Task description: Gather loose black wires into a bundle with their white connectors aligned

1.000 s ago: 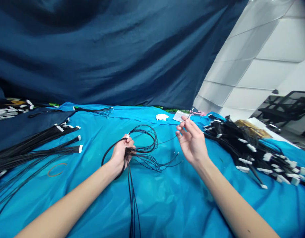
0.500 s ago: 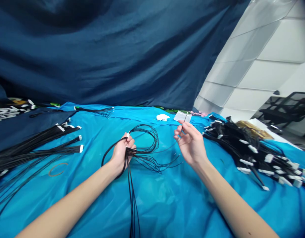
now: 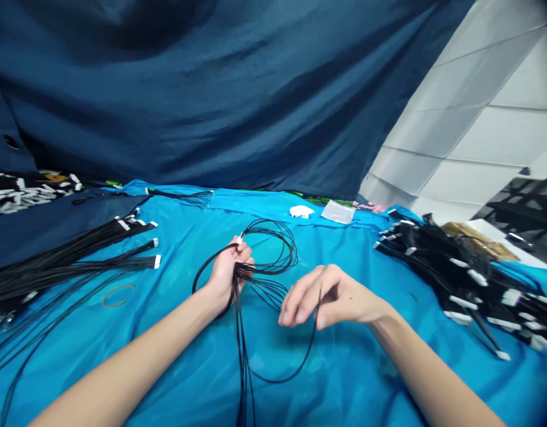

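Observation:
My left hand [image 3: 231,270] is closed around a bundle of thin black wires [image 3: 277,270], with loops standing out to its right. A small white connector [image 3: 240,238] sits at the top of this grip. Several loose wires [image 3: 241,362] hang from the fist toward the front. To the right of the bundle, my right hand [image 3: 329,299] is bent palm down, a single black wire [image 3: 307,356] between its thumb and fingers. That wire's tip points up by the thumb, and its length curves down and back to the hanging strands.
Black cables with white connectors [image 3: 99,252] lie on the left, and a larger heap [image 3: 464,279] on the right. A tan rubber band [image 3: 117,296], a white piece [image 3: 301,211] and a clear packet [image 3: 338,212] rest on the blue sheet [image 3: 175,367]. A dark curtain [image 3: 211,101] hangs behind.
My right hand has come down and turned palm down, bringing its wire from raised to a low curve toward the front. My left hand keeps its grip on the bundle. The view has shifted slightly.

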`<state>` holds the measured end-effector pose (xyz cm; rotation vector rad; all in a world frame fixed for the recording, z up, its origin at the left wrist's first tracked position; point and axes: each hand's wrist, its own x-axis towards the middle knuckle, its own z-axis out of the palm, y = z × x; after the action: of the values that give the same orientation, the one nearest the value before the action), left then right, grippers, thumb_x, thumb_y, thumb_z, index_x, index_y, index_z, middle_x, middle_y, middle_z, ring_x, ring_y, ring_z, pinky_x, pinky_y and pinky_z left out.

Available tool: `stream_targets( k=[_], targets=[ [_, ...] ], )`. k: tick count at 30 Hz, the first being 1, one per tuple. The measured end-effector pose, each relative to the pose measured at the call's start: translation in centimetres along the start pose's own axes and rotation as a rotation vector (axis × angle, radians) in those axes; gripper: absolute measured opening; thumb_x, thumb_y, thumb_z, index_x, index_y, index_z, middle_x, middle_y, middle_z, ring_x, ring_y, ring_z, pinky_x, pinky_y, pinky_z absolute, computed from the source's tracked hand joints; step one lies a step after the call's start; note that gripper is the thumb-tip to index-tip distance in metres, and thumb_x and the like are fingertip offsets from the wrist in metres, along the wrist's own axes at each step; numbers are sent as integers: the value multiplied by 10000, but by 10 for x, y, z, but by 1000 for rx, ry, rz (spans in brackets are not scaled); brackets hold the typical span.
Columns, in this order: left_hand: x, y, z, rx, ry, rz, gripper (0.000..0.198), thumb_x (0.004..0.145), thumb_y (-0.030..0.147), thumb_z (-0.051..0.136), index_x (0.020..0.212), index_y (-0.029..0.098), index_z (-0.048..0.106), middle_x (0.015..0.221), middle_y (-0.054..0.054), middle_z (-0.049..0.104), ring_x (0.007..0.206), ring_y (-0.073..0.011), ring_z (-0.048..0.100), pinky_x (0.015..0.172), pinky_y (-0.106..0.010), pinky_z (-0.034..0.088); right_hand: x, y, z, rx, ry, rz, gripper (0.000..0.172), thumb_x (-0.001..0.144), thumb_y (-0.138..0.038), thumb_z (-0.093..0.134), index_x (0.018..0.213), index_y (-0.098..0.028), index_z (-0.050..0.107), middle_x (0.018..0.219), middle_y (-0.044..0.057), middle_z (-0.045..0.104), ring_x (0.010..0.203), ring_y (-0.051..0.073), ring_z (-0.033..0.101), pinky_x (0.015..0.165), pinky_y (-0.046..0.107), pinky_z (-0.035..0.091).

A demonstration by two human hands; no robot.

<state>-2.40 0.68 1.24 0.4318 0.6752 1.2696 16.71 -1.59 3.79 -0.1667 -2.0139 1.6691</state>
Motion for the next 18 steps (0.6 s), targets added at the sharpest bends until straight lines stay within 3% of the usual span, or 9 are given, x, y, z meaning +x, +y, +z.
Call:
stream_targets(
  k=[3, 7, 9, 14, 18],
  targets=[
    [-3, 1, 4, -13, 19, -33, 323, 875, 226, 300, 555, 176, 304, 377, 75, 238, 280, -42, 229, 298, -155, 176, 3, 1, 2, -158, 60, 16, 182, 686, -246, 689, 857, -184, 683, 822, 54, 659, 698, 150, 619, 613, 267, 518],
    [-6, 3, 6, -22, 24, -60, 320, 876, 213, 291, 559, 173, 306, 383, 74, 228, 276, -41, 232, 293, -152, 178, 6, 6, 8, -497, 378, -59, 154, 671, -245, 705, 804, -173, 675, 707, 22, 585, 600, 104, 538, 551, 219, 470],
    [-7, 3, 7, -26, 34, -63, 312, 876, 209, 293, 566, 174, 308, 388, 76, 222, 276, -40, 227, 293, -148, 181, 7, 9, 13, -674, 454, -104, 188, 665, -275, 709, 815, -173, 662, 749, 32, 580, 639, 115, 537, 587, 235, 472],
    [-6, 5, 7, -43, 34, -44, 308, 872, 217, 310, 566, 180, 302, 402, 79, 200, 283, -45, 216, 290, -149, 184, 9, 17, 23, -873, 424, -190, 247, 714, -307, 658, 924, -182, 622, 856, 60, 632, 780, 159, 589, 701, 267, 488],
    [-5, 4, 4, -36, -2, -41, 314, 870, 226, 317, 560, 177, 309, 408, 79, 189, 291, -45, 215, 295, -146, 188, 10, 23, 32, -909, 399, -209, 168, 783, -207, 556, 938, -177, 615, 766, 42, 661, 659, 128, 604, 609, 220, 481]
  ],
)
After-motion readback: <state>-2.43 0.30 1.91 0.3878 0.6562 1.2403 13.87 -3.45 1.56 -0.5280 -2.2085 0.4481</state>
